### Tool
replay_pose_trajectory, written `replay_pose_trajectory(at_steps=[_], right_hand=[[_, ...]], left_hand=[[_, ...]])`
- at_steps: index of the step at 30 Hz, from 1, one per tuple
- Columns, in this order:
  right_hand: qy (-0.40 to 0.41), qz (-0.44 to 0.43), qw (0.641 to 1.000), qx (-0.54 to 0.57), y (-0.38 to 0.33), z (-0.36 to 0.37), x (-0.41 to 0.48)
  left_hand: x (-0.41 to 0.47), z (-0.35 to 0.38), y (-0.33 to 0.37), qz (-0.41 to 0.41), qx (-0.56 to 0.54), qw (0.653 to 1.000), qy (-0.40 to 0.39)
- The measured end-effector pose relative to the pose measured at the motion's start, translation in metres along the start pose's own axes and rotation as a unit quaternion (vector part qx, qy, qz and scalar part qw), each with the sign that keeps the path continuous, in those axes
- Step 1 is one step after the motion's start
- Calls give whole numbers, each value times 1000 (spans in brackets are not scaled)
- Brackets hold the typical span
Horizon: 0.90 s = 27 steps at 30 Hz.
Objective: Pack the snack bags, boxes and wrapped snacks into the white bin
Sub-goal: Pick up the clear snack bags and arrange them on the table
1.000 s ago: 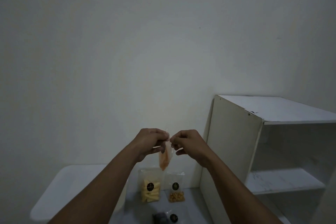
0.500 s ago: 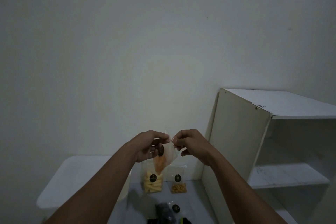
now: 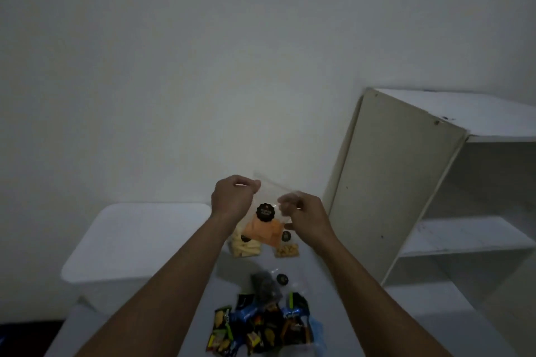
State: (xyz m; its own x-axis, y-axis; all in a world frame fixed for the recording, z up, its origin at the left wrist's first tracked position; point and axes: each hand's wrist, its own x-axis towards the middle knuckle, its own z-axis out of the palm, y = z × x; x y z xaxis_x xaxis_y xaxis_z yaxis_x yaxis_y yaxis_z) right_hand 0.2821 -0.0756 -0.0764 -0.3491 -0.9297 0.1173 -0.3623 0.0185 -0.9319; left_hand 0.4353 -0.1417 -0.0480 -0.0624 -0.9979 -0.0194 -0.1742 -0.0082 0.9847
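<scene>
A clear snack bag [image 3: 264,226] with orange chips and a round black label hangs in the air above the table. My left hand [image 3: 232,200] pinches its top left corner and my right hand [image 3: 304,216] pinches its top right edge. The white bin [image 3: 139,240] stands to the left of my left arm. Behind the held bag, against the wall, stand a clear bag of pale yellow sticks [image 3: 245,248] and a clear bag of small golden pieces [image 3: 287,249]. A clear bag with dark contents [image 3: 268,284] lies nearer, and a heap of wrapped snacks [image 3: 261,327] lies at the front.
A white shelf unit [image 3: 406,197] stands at the right, its side panel close to my right hand. The grey table top [image 3: 197,313] runs between the bin and the shelf. A plain white wall is behind everything.
The bag has turned to face me, spread flat between both hands. The view has tipped down, bringing the wrapped snacks at the front into sight.
</scene>
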Motion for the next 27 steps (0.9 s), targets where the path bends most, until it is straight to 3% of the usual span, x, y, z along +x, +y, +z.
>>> replay_pose_trajectory(at_steps=[2,7,14,21,27], right_hand=[[-7,14,1000,11,14,4,3],[-37,64,997,29,50,20,17],[-56,98,994,-10,121,70,59],[-68,96,989,-94,178,117,93],[-53,186,977,-85,216,136,109]], left_hand=[[0,2,-30,-5,63,997,43],[9,10,-110,-104,90,987,-85],[40,28,-186,-165,92,982,-10],[71,51,-240,-178,169,967,73],[96,60,-276,-199,219,953,67]])
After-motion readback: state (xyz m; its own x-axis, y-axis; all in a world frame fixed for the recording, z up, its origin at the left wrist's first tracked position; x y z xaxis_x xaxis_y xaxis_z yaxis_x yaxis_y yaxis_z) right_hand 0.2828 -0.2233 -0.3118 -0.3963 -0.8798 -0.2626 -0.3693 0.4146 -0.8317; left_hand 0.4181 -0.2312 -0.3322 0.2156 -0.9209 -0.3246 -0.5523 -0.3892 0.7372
